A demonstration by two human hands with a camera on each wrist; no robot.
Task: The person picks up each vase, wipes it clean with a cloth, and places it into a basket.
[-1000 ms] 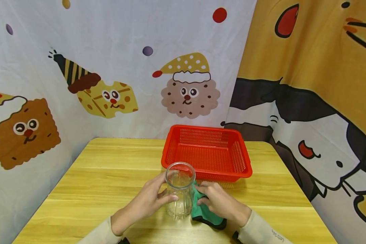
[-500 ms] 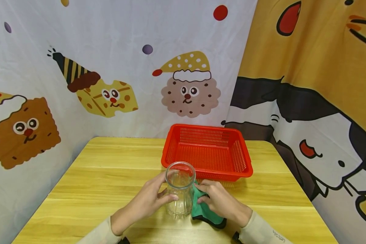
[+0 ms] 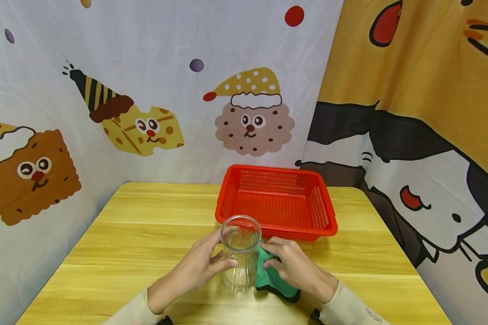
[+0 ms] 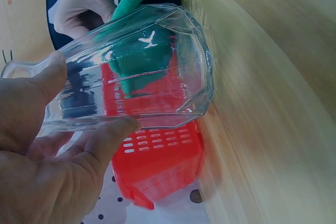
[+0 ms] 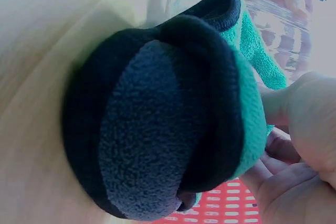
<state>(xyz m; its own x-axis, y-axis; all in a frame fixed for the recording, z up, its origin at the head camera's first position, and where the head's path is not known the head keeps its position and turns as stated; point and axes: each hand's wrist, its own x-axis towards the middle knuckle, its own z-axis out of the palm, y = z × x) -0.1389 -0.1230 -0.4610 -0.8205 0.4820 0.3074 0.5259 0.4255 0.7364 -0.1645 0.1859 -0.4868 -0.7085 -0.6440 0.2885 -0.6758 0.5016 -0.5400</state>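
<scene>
A clear glass jar (image 3: 240, 266) with a ribbed body and thick round rim stands upright near the table's front. My left hand (image 3: 205, 259) grips it from the left, thumb on the near side and fingers round the far side. Against the jar's right side lies a green cloth (image 3: 274, 280) with black edging and a grey underside, bunched in my right hand (image 3: 290, 264). The right wrist view shows the folded cloth (image 5: 157, 124) hanging below the pinching fingers. Through the glass in the left wrist view, the cloth (image 4: 142, 59) appears behind the jar (image 4: 189, 72).
A red perforated plastic basket (image 3: 274, 207) sits just beyond the jar, toward the back right of the wooden table (image 3: 146, 216). A cartoon-printed curtain (image 3: 158, 45) encloses the table at the back and sides.
My right hand has shifted slightly, and the cloth's lower edge has moved a little up and left against the jar. My left hand and the jar look unmoved.
</scene>
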